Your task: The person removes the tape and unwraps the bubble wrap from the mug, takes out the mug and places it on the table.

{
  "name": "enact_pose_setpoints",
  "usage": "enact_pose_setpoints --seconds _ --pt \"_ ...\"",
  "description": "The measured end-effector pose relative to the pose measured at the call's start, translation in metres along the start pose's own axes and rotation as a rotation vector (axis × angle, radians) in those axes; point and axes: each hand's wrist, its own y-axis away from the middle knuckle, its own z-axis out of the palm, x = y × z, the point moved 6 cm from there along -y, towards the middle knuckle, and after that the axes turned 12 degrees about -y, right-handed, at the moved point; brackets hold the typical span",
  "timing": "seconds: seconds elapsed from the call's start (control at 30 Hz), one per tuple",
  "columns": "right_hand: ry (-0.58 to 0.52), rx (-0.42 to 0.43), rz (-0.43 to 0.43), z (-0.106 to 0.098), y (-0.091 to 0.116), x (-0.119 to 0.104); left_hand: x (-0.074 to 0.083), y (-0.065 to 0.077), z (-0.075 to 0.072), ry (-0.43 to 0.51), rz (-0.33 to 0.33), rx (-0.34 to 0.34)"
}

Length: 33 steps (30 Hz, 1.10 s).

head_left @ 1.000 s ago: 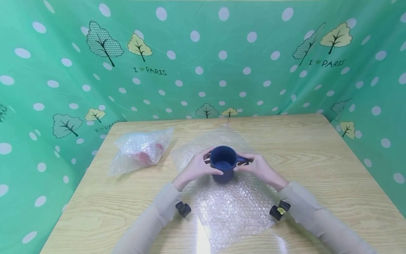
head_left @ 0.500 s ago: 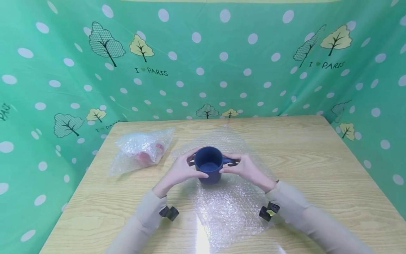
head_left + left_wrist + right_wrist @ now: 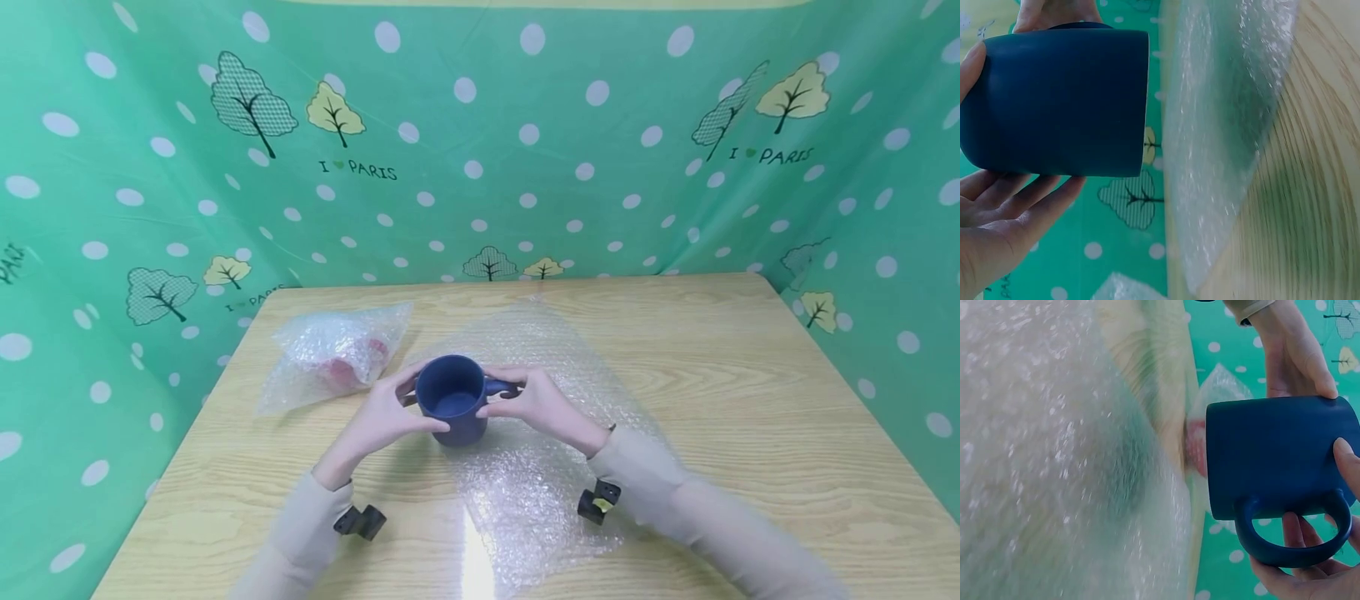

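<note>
A dark blue mug (image 3: pixel 459 423) is held upright between both hands, over the left corner of a flat bubble wrap sheet (image 3: pixel 536 487). My left hand (image 3: pixel 378 419) grips the mug's left side, thumb in front and fingers round the back. At the handle side, my right hand (image 3: pixel 542 408) pinches the body near the rim, its thumb showing on the mug (image 3: pixel 1279 456) in the right wrist view. Some right fingers lie behind the handle (image 3: pixel 1244 534). Both wrist views show a gap between the mug's base and the wrap (image 3: pixel 1216 125), so it is off the table.
Farther left on the wooden table (image 3: pixel 225 492) lies a bundle of bubble wrap (image 3: pixel 330 337) with something red and white inside. Green dotted cloth (image 3: pixel 525 192) hangs behind the table and at both sides.
Both hands have carried the mug leftward, from over the middle of the bubble wrap sheet to its left corner, and slightly nearer me. The sheet and the wrapped bundle have stayed put.
</note>
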Motion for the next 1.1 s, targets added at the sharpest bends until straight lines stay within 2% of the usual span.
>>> enact_pose_setpoints --seconds 0.23,0.43,0.67,1.1 --pt "-0.05 -0.029 0.029 0.02 -0.007 -0.003 -0.008 0.014 -0.014 0.001 0.01 0.022" --pt "-0.033 -0.04 0.001 0.036 -0.007 -0.017 -0.013 0.025 -0.024 0.0 0.018 0.045" --pt "0.016 -0.055 -0.01 0.052 -0.017 0.001 -0.024 0.039 -0.033 -0.017 -0.005 0.064" --pt "0.024 -0.091 -0.056 0.086 -0.026 0.006 -0.041 0.066 -0.052 -0.023 0.009 0.098"
